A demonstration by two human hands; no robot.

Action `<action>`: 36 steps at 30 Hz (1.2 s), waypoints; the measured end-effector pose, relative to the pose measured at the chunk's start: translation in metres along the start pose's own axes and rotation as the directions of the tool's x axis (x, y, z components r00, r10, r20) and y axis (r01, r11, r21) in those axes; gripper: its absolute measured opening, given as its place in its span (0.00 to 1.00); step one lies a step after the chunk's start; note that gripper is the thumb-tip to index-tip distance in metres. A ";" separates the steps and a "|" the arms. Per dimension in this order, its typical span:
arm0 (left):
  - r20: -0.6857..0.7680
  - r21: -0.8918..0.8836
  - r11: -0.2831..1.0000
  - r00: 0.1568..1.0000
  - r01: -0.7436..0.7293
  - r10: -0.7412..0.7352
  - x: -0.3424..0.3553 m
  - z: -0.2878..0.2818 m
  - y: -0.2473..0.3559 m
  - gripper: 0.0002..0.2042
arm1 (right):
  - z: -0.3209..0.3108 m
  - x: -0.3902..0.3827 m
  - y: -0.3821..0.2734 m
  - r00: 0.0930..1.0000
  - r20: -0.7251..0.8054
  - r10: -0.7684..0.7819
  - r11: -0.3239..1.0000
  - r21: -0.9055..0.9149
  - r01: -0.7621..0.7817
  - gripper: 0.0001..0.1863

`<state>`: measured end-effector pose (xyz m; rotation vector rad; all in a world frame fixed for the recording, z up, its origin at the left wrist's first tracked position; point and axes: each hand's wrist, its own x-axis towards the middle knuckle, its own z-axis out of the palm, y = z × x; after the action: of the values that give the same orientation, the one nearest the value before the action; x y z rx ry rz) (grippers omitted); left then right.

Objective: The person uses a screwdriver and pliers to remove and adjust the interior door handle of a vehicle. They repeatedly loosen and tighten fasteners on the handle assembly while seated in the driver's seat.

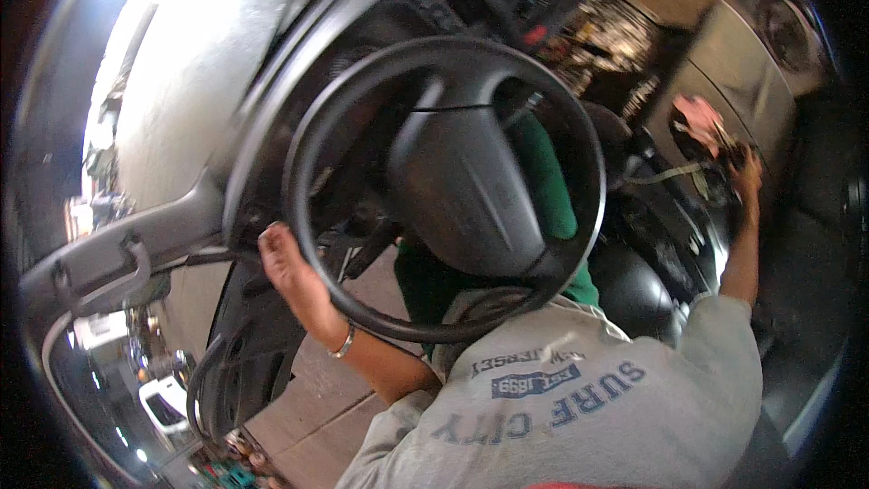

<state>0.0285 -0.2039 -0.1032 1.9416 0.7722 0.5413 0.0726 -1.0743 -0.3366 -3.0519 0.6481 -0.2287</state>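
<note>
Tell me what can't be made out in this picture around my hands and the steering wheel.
All in the head view:
Right hand: small and blurred, so its exact grip near the pink item can't be told.
Left hand: blur hides whether its fingertips touch anything.
Feet: hidden behind the steering wheel and by shadow.
Red thing: cut off by the lower edge.
</note>
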 end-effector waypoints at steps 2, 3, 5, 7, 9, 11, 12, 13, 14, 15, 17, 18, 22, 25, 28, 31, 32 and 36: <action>-0.136 0.139 0.985 0.983 -0.106 0.125 -0.003 -0.014 -0.026 0.24 | -0.016 0.003 -0.059 0.986 0.109 -0.125 0.988 0.107 0.113 0.34; -0.073 0.166 0.973 0.982 -0.157 0.171 0.015 -0.012 -0.045 0.26 | -0.015 0.000 -0.019 0.994 0.024 -0.109 0.993 -0.050 0.111 0.36; -0.025 0.228 0.951 0.975 -0.208 0.219 0.018 -0.036 -0.067 0.29 | -0.018 0.024 -0.035 0.991 0.051 -0.127 0.987 -0.089 0.131 0.37; -0.061 -0.014 1.000 0.998 -0.005 0.004 0.006 -0.025 -0.028 0.33 | -0.032 0.016 -0.055 0.982 0.187 0.007 0.990 -0.139 0.020 0.34; -0.052 0.022 1.000 0.999 0.018 -0.017 -0.024 -0.017 0.002 0.35 | -0.048 0.008 -0.070 0.980 0.197 -0.011 0.985 -0.167 0.044 0.34; -0.058 0.008 1.000 0.998 -0.029 0.030 -0.021 -0.011 0.000 0.36 | -0.052 0.002 -0.069 0.971 0.239 0.000 0.992 -0.121 0.029 0.34; -0.050 0.029 0.998 0.997 -0.060 0.061 -0.020 -0.010 -0.002 0.36 | -0.055 -0.002 -0.067 0.969 0.245 0.013 0.998 -0.066 0.003 0.34; -0.039 0.007 0.999 0.998 -0.039 0.040 -0.020 -0.010 0.000 0.35 | -0.053 -0.005 -0.060 0.968 0.248 0.024 1.000 -0.010 -0.022 0.33; -0.033 -0.017 1.000 0.999 -0.019 0.019 -0.019 -0.010 0.001 0.35 | -0.052 -0.004 -0.054 0.968 0.252 0.004 0.998 0.066 -0.021 0.34; -0.037 -0.018 1.000 0.999 -0.019 0.018 -0.018 -0.007 0.001 0.35 | -0.051 0.000 -0.048 0.967 0.255 -0.019 0.990 0.142 -0.018 0.34; -0.026 0.000 1.000 0.999 -0.023 0.023 -0.014 -0.009 -0.001 0.35 | -0.043 0.006 -0.041 0.976 0.198 -0.092 0.970 0.238 0.043 0.36; -0.021 0.015 1.000 0.999 -0.027 0.027 -0.012 -0.011 -0.001 0.35 | -0.040 0.006 -0.037 0.974 0.213 -0.080 0.969 0.246 0.025 0.36; 0.023 0.022 0.999 0.999 -0.030 0.029 0.003 -0.018 -0.010 0.35 | -0.058 0.002 -0.041 0.967 0.219 -0.131 0.963 0.259 0.072 0.37; 0.015 0.032 0.999 0.999 -0.034 0.033 -0.001 -0.020 -0.009 0.35 | -0.064 0.006 -0.031 0.997 0.067 -0.032 0.973 0.231 0.016 0.34; -0.043 0.077 0.995 0.997 -0.062 0.065 -0.021 -0.007 0.007 0.35 | -0.074 0.015 -0.014 0.992 0.020 0.125 0.975 0.180 -0.127 0.32; -0.033 0.058 0.996 0.997 -0.062 0.064 -0.018 -0.001 0.004 0.35 | -0.069 0.017 0.013 0.968 -0.007 0.250 0.951 0.190 -0.245 0.34; -0.036 0.058 0.996 0.997 -0.066 0.068 -0.018 -0.001 0.004 0.35 | -0.069 0.018 0.014 0.961 0.007 0.277 0.937 0.217 -0.272 0.35; -0.035 0.066 0.995 0.997 -0.069 0.071 -0.017 -0.001 0.004 0.36 | -0.065 0.006 0.000 0.954 0.086 0.288 0.949 0.109 -0.296 0.32</action>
<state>0.0164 -0.2167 -0.1001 2.0301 0.7555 0.6028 0.0686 -1.0755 -0.2716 -2.7874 1.0269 -0.1490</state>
